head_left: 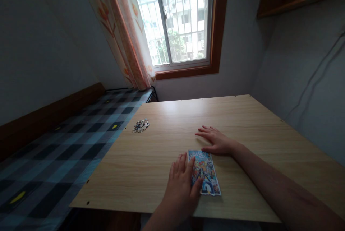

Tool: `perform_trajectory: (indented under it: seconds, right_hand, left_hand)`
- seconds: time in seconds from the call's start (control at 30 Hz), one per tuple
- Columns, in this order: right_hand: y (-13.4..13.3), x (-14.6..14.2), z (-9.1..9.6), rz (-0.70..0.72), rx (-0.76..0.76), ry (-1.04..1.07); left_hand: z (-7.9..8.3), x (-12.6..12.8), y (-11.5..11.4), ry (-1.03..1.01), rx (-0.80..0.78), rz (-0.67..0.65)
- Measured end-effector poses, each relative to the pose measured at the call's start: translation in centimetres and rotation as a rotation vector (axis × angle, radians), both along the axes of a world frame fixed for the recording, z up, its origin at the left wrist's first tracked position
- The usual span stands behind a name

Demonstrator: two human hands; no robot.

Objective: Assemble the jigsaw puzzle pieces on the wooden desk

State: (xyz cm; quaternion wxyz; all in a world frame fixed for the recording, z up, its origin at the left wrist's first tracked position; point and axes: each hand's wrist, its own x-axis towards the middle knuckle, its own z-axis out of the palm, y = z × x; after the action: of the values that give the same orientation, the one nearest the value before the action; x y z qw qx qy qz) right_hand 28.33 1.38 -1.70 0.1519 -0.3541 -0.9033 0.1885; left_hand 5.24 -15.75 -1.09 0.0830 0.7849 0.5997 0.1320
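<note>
A colourful picture card (204,170) with cartoon figures and large lettering at its top lies flat near the front of the wooden table (129,173). My left hand (183,180) rests over the card's left edge, fingers stretched forward and thumb lying on the picture. Beyond the card's top right corner, my right hand (214,140) is spread low over the tabletop, its thumb at the card's upper edge. Neither hand grips anything. Toward the table's far left sits a small heap of jigsaw puzzle pieces (141,125), apart from both hands.
A bed with a checked cover (94,134) runs along the table's left side. Behind the table are a window (185,19) and a flowered curtain (121,26). A wooden shelf (302,1) hangs at upper right, with a cable (320,62) on the wall below.
</note>
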Motion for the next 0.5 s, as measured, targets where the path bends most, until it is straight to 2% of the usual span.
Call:
perform_trajectory:
  seconds: [0.1,0.23,0.33,0.4,0.5]
  right_hand:
    - [0.0,0.1,0.0,0.007,-0.011,0.017]
    - [0.1,0.0,0.0,0.007,-0.031,0.029]
    - [0.0,0.0,-0.1,0.008,-0.037,0.025]
    - [0.0,-0.1,0.0,0.008,-0.040,0.022]
    - [-0.1,-0.2,0.1,0.007,-0.043,0.024]
  left_hand:
    - [0.0,-4.9,3.5,0.004,0.150,0.038]
    - [-0.5,-13.7,9.5,0.032,0.311,0.055]
    - [-0.7,-19.6,13.6,0.085,0.398,0.171]
    - [-0.5,-22.6,15.9,0.109,0.405,0.244]
    - [0.0,-25.2,19.3,0.116,0.382,0.348]
